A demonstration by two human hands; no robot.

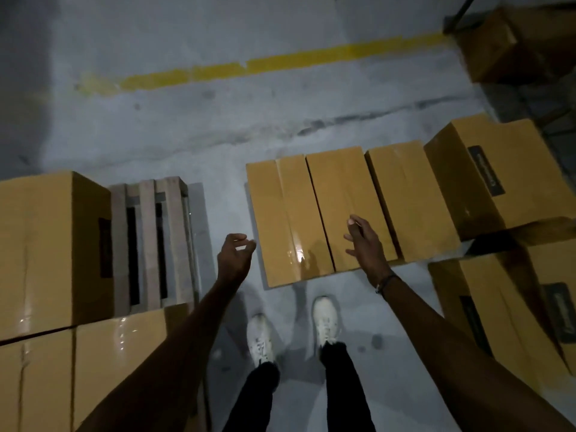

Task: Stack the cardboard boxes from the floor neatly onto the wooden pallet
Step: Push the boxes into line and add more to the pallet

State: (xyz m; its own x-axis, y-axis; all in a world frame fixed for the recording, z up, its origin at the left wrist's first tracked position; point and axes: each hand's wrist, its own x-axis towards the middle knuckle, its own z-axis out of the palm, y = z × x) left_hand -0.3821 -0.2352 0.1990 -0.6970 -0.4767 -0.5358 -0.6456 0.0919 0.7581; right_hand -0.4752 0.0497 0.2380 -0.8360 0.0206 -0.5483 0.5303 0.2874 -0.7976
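Two empty hands (235, 255) (363, 241) above glossy (taped) boxes (321, 213).

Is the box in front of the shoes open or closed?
Closed. The box has both top flaps shut, with shiny tape along the seam.

Dark labels (486, 170) on the cardboard boxes (498, 173) are too blurred to read.

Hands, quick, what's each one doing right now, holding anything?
Left hand: open, fingers loosely curled, holding nothing.
Right hand: open, fingers spread over the cardboard boxes on the floor, gripping nothing; contact cannot be told.
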